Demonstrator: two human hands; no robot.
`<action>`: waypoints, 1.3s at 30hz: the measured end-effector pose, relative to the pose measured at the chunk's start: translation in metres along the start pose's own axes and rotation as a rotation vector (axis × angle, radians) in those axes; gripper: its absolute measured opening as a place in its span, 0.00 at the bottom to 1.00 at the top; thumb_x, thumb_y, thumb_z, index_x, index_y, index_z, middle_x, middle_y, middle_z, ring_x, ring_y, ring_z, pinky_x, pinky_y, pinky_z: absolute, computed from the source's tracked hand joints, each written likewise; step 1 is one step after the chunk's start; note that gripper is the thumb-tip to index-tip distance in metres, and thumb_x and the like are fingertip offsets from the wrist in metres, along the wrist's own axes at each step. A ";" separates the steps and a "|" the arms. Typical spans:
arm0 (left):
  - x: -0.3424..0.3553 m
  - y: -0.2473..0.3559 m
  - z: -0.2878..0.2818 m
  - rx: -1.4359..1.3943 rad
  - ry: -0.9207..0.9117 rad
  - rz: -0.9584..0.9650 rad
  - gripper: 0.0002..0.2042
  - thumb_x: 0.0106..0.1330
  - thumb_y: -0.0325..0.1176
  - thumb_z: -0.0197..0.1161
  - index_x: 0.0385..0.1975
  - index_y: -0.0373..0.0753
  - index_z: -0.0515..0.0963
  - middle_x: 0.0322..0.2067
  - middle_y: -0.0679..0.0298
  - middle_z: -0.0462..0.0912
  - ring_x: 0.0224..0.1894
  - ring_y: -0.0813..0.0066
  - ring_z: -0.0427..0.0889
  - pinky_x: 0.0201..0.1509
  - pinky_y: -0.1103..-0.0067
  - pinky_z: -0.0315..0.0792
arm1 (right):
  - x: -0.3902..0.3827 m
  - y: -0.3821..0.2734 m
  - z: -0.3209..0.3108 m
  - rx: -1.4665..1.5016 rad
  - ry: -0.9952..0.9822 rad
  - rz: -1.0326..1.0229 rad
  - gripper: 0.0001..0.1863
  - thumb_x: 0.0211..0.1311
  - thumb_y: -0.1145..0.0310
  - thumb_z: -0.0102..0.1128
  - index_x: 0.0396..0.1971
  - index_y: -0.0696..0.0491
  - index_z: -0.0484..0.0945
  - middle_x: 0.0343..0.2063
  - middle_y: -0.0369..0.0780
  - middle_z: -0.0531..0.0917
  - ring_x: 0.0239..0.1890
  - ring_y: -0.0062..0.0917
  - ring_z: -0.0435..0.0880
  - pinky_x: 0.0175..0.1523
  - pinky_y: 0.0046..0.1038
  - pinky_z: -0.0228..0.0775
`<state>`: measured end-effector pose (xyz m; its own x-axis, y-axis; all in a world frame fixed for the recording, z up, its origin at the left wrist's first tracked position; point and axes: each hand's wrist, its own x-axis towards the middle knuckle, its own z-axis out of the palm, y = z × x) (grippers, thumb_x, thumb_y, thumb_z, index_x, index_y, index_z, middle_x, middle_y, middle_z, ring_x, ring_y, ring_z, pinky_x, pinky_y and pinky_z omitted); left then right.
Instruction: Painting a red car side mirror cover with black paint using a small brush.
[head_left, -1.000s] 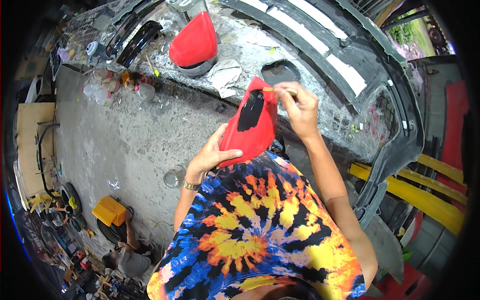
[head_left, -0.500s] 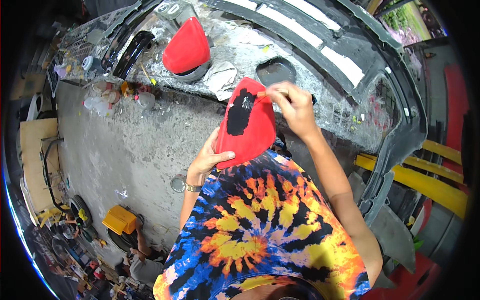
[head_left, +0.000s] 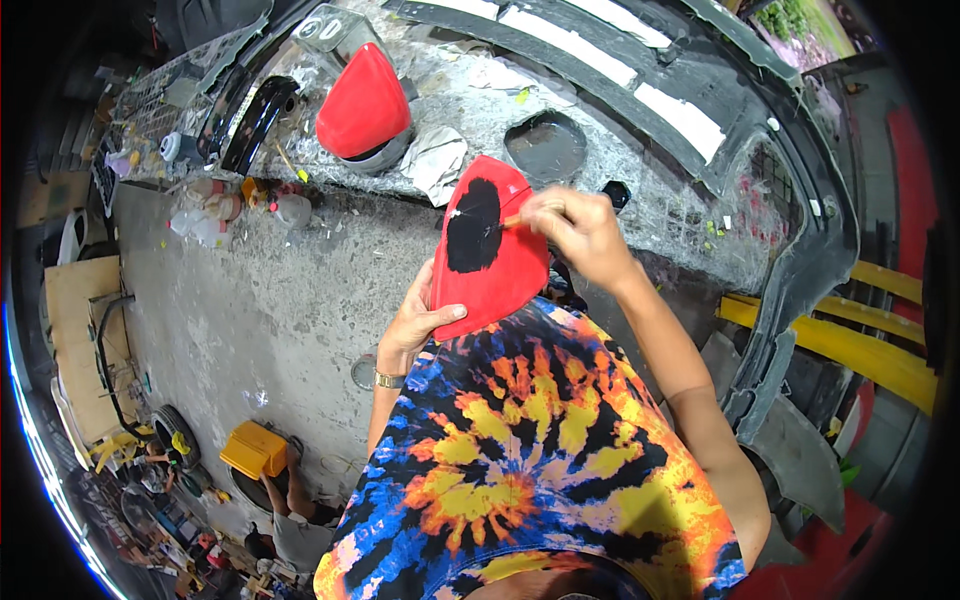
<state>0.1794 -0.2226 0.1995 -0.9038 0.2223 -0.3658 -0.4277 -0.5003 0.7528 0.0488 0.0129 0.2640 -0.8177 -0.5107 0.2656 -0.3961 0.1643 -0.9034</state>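
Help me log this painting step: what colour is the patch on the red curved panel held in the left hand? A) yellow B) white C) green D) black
D: the red curved panel, gripped from below by the left hand, bears a large black patch where the right hand works.

A messy grey speckled surface (head_left: 640, 190) runs across the top. On it sits a shiny red rounded shell (head_left: 362, 102) resting on a grey ring. Just beside it lies a crumpled grey-white rag (head_left: 436, 160). Near the rag is a dark round dish (head_left: 545, 147). A long glossy black curved piece (head_left: 255, 122) lies at the left end of the surface. A few clear plastic bottles (head_left: 215, 215) stand on the grey concrete floor (head_left: 270, 310) below. A big dark grey car bumper (head_left: 800, 210) curves around the right side. Far down on the floor is a yellow box (head_left: 254, 449). A person in a grey shirt (head_left: 296, 530) crouches just beside the yellow box. Yellow bars (head_left: 850, 340) lie to the right.
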 end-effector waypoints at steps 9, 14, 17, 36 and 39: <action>0.004 -0.001 0.002 -0.039 0.024 -0.033 0.41 0.50 0.19 0.69 0.65 0.38 0.55 0.62 0.60 0.64 0.64 0.70 0.65 0.67 0.72 0.61 | -0.030 -0.005 0.010 -0.140 -0.008 -0.078 0.05 0.55 0.74 0.63 0.30 0.58 0.81 0.29 0.44 0.82 0.31 0.33 0.83 0.36 0.29 0.76; 0.004 -0.005 0.001 -0.058 0.028 -0.039 0.43 0.48 0.18 0.70 0.66 0.38 0.55 0.62 0.61 0.64 0.64 0.69 0.65 0.68 0.71 0.60 | -0.057 0.004 -0.018 0.195 0.192 0.201 0.04 0.61 0.75 0.60 0.32 0.59 0.81 0.28 0.35 0.83 0.29 0.15 0.80 0.34 0.20 0.70; -0.004 -0.004 0.006 -0.039 0.034 -0.042 0.45 0.47 0.18 0.71 0.66 0.39 0.53 0.62 0.60 0.64 0.64 0.68 0.65 0.68 0.70 0.60 | -0.062 0.051 -0.069 0.122 0.590 0.417 0.06 0.63 0.71 0.59 0.33 0.57 0.82 0.22 0.30 0.81 0.18 0.06 0.63 0.22 0.15 0.53; 0.023 0.003 0.030 0.118 0.088 -0.017 0.47 0.47 0.17 0.70 0.68 0.37 0.50 0.64 0.58 0.62 0.64 0.67 0.65 0.67 0.72 0.61 | -0.104 0.234 -0.087 0.170 0.776 0.622 0.10 0.62 0.65 0.59 0.26 0.55 0.80 0.18 0.34 0.80 0.18 0.13 0.72 0.24 0.19 0.61; 0.040 -0.006 0.031 0.054 0.033 -0.009 0.45 0.49 0.18 0.69 0.68 0.37 0.51 0.64 0.58 0.63 0.65 0.67 0.64 0.68 0.71 0.60 | -0.114 0.223 -0.094 0.533 0.891 0.757 0.10 0.63 0.63 0.60 0.27 0.54 0.78 0.18 0.34 0.78 0.14 0.09 0.64 0.17 0.15 0.52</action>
<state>0.1458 -0.1848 0.1974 -0.8994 0.1979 -0.3899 -0.4366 -0.4524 0.7776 0.0143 0.1870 0.0638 -0.8420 0.3332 -0.4242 0.3334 -0.2968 -0.8948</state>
